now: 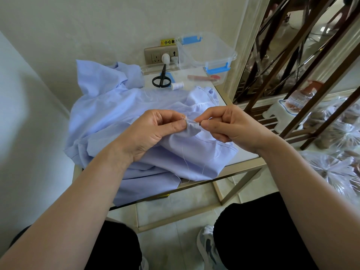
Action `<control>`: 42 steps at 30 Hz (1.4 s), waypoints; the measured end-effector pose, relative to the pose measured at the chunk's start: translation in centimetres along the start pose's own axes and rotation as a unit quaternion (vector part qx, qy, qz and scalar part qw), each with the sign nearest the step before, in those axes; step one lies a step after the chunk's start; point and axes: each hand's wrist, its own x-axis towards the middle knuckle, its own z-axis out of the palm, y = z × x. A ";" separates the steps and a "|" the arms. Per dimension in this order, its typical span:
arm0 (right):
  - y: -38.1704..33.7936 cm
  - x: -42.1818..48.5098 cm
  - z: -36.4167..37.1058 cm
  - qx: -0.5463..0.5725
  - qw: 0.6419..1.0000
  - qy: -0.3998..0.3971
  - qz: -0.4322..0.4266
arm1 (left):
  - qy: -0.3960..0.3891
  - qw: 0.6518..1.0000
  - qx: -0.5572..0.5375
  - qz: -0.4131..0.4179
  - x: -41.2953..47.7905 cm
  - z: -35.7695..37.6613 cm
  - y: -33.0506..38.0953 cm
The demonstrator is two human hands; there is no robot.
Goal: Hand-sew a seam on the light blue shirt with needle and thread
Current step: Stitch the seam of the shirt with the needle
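The small white table (221, 97) is standing against the wall, and the light blue shirt (120, 117) is lying heaped across most of it, one edge hanging over the near side. A clear plastic container (206, 53) with blue clips is sitting at the table's far right corner. The left hand (153, 131) is pinching a bunched fold of the shirt between thumb and forefinger, the other fingers curling in. The right hand (229, 125), just beside it, is pinching the needle (197, 123) at that same fold; only a dark sliver is showing. Black scissors (162, 78) are lying behind the shirt, with a white thread spool (177, 85) just beside them. A fine thread (184, 156) is trailing down over the cloth below the fold.
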 end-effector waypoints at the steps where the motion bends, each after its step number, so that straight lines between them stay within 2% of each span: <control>1: 0.1 0.0 0.1 0.003 1.000 -0.001 0.002 | -0.002 1.000 0.000 -0.003 0.0 -0.1 -0.1; 5: 0.2 0.1 0.4 0.015 1.000 -0.001 0.004 | -0.016 1.000 0.010 -0.006 -0.1 0.1 -0.2; 11: 0.4 0.6 0.4 0.024 0.999 0.021 0.004 | 0.029 0.998 -0.050 0.006 0.2 0.3 0.1; 21: 0.1 0.7 -0.1 -0.009 0.992 0.124 -0.010 | 0.028 0.998 -0.056 -0.004 0.2 0.3 0.2; 26: 0.0 0.5 0.1 -0.019 0.994 0.105 -0.005 | 0.007 0.999 -0.040 0.007 0.1 0.3 0.0; 36: 0.5 0.9 0.8 -0.009 0.998 0.057 -0.008 | 0.019 0.998 -0.051 0.016 0.2 0.6 -0.1; 38: 0.9 1.2 0.5 -0.076 0.991 0.100 -0.042 | 0.043 0.997 -0.051 0.023 0.3 0.6 -0.1; 40: 1.0 1.2 0.1 -0.170 0.963 0.183 -0.101 | 0.086 0.995 -0.032 0.033 0.5 0.5 -0.3; 42: 0.8 1.1 0.2 -0.215 0.935 0.220 -0.176 | 0.119 0.991 0.017 0.051 0.6 0.4 -0.5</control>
